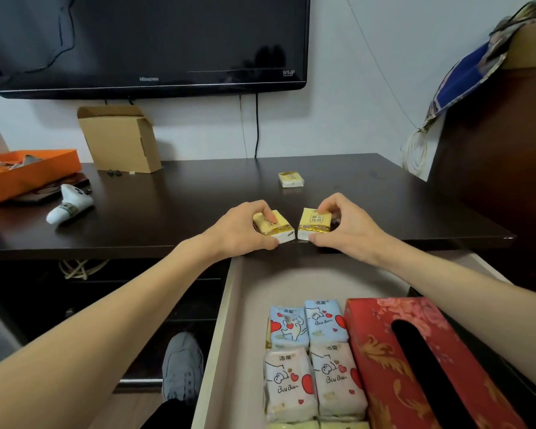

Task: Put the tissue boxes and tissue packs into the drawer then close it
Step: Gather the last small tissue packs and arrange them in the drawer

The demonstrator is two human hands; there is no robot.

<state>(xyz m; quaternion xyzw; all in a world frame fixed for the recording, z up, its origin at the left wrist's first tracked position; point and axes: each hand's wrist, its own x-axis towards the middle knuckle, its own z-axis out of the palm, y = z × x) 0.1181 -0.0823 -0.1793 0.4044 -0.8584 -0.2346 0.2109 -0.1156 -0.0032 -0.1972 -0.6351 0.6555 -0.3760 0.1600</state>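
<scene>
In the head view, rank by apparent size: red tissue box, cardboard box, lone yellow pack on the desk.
1. Red tissue box, though it sits nearest the camera.
2. Cardboard box.
3. Lone yellow pack, the smallest and far back.

Forearms bare, no sleeves; grey shoe (pixel 182 366); dark trouser leg (pixel 167 413).

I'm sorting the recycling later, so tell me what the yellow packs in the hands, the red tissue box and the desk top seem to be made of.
Yellow packs: thin glossy plastic film over white tissue, judging by the shiny gold edges.
Red tissue box: probably printed cardboard with a slightly glossy finish; crisp straight edges and a cut slot.
Desk top: dark brown, smooth, semi-gloss; it reflects light. Likely laminate or veneered board; I cannot tell which.
</scene>
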